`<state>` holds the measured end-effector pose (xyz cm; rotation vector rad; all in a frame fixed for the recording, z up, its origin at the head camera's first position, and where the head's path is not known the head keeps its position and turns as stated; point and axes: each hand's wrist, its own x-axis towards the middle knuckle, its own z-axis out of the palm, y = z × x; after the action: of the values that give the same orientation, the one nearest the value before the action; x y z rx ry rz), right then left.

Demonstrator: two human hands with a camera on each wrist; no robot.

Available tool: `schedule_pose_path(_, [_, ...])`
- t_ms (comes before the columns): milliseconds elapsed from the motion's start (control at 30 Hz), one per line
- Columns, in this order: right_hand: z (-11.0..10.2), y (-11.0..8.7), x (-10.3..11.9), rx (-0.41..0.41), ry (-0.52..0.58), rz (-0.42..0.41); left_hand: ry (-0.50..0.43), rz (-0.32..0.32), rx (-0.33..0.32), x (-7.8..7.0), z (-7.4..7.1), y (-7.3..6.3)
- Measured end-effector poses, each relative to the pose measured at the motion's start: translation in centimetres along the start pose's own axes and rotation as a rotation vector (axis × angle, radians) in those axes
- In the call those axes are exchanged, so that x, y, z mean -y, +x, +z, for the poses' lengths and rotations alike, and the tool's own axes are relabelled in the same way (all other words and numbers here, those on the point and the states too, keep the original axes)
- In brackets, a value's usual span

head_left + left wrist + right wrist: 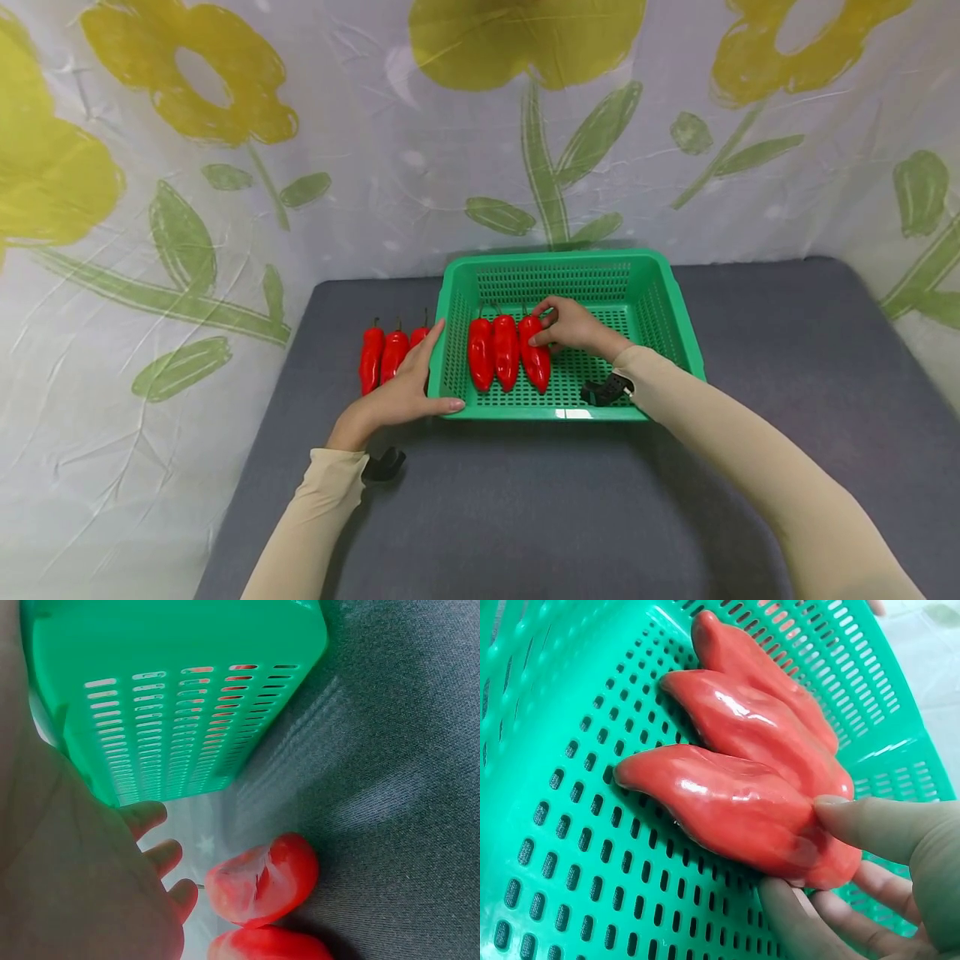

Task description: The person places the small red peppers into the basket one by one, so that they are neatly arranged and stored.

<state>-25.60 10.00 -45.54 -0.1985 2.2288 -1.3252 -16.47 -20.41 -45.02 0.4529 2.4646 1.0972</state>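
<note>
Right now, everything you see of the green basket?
The green basket looks like plastic: rectangular, open-topped, rounded corners, slotted walls and floor. It sits upright on the gray surface, long side toward the person. Three red peppers lie side by side in its left part. The left hand touches its left rim; the right hand, inside, pinches the rightmost pepper.

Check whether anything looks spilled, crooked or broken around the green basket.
Nothing stands out: the basket sits upright, the three peppers inside lie side by side, the peppers outside lie in a neat row, and no spill shows.
</note>
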Motion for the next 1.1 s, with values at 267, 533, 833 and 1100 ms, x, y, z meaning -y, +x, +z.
schedule_pose_path(267, [0.14,-0.02,0.25,0.005,-0.003,-0.031,-0.003,0.015,-0.001,-0.1,0.01,-0.07])
schedule_pose_path(533, [0.17,-0.16,0.46,0.032,-0.003,-0.061,-0.004,0.004,0.0,0.06,0.02,0.03])
schedule_pose_path(833, [0.08,-0.05,0.43,0.052,0.008,-0.074,-0.008,-0.001,-0.006,0.18,0.02,0.17])
schedule_pose_path(1100, [0.0,0.05,0.35,0.072,0.036,-0.073,-0.007,-0.002,-0.008,0.19,0.03,0.15])
